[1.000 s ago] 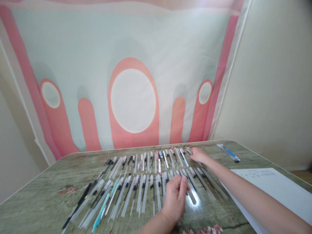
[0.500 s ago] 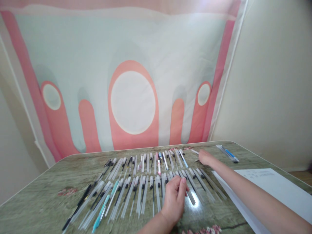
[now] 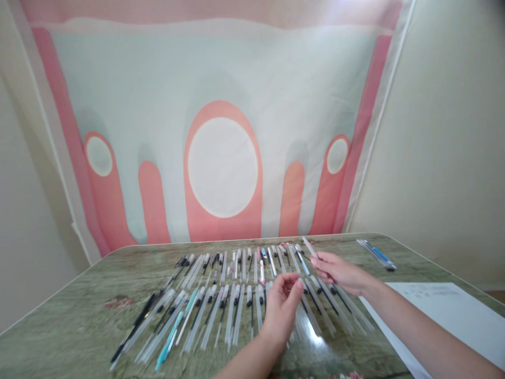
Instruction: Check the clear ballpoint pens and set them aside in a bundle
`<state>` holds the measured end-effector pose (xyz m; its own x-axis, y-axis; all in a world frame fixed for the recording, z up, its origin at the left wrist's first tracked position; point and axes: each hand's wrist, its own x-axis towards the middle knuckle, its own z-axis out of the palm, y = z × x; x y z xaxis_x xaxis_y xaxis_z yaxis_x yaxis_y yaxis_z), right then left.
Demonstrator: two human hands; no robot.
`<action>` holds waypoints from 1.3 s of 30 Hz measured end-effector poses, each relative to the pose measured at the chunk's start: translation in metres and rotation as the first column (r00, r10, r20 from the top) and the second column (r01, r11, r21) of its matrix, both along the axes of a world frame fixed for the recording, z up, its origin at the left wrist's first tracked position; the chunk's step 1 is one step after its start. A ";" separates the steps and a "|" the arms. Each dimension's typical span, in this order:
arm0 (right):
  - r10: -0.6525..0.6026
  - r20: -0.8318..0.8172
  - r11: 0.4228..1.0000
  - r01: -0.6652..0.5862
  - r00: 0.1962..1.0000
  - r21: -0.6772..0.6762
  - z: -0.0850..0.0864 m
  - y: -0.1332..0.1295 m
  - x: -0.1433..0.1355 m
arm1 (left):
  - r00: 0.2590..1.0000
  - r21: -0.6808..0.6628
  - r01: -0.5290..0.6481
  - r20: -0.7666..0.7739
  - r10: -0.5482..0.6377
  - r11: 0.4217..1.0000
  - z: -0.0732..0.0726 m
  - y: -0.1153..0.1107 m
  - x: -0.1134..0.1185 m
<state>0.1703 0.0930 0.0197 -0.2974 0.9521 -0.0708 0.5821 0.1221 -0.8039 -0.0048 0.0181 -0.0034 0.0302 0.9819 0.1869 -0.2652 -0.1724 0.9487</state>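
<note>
My right hand (image 3: 335, 269) is closed on a translucent pen barrel (image 3: 308, 245), which sticks up and to the left from its fingertips above the right end of the back row. My left hand (image 3: 282, 308) hovers over the front row with thumb and forefinger curled close together; whatever they may hold is too small to make out. Beneath it runs the front row of clear pen tubes and dark refills (image 3: 235, 315), partly covered by the hand. A second row of pens and caps (image 3: 243, 263) lies behind, with a pink-and-white pen (image 3: 262, 271) among them.
A turquoise pen (image 3: 169, 339) and black pens (image 3: 136, 326) lie at the front left. White paper (image 3: 450, 316) rests under my right forearm. At the back right is a small bunch of pens (image 3: 376, 255), one blue. A patterned cloth (image 3: 221, 63) hangs behind the table.
My right hand has drawn back toward my left, raising the pen barrel to a steeper tilt. The left hand's fingers have turned a little toward it. The view has shifted slightly.
</note>
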 end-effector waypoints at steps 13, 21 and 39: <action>0.194 -0.563 0.931 -0.332 0.803 -0.154 0.023 -0.078 -0.047 | 0.952 -0.191 0.083 0.306 -0.021 0.978 0.024 -0.006 0.002; 0.178 -0.474 0.924 -0.312 0.862 -0.221 0.016 -0.072 -0.039 | 0.823 -0.158 -0.282 0.468 0.323 0.946 0.059 0.030 -0.056; 0.030 -0.534 0.993 -0.084 0.845 -0.077 0.022 -0.055 -0.027 | 0.811 -0.306 -0.188 0.488 0.324 0.933 0.041 0.032 -0.054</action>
